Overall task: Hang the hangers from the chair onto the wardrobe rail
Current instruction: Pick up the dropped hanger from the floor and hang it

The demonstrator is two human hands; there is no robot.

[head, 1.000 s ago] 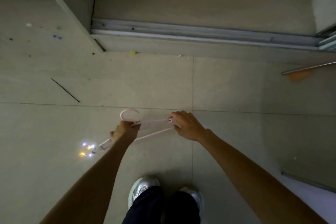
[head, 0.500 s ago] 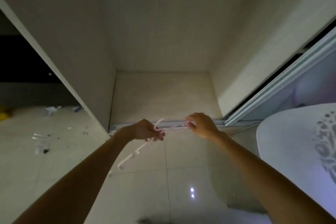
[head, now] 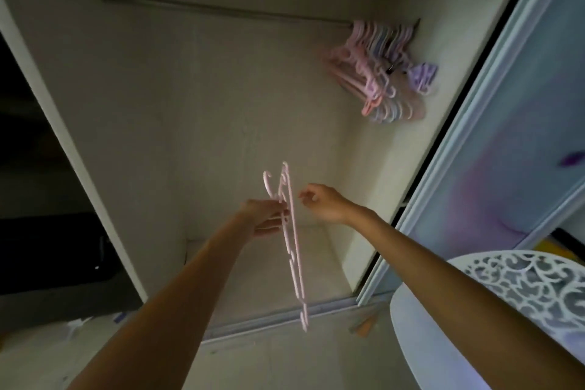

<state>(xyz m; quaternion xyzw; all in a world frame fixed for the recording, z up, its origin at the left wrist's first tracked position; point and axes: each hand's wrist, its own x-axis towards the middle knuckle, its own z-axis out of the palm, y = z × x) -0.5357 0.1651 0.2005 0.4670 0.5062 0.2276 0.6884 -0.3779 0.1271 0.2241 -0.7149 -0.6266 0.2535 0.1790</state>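
Before the wardrobe (head: 221,104), left hand (head: 267,218) grips a pink hanger (head: 292,247) near its hook; right hand (head: 323,206), loosely curled, holds nothing.

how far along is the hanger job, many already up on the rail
Done: a bunch of hangers already hangs at the right end of the wardrobe rail. In hand: the left hand grips one pink hanger, hook up, below the rail; the right hand holds nothing. Left: hooking this one on. The chair is only partly in view, so any remaining hangers can't be counted.
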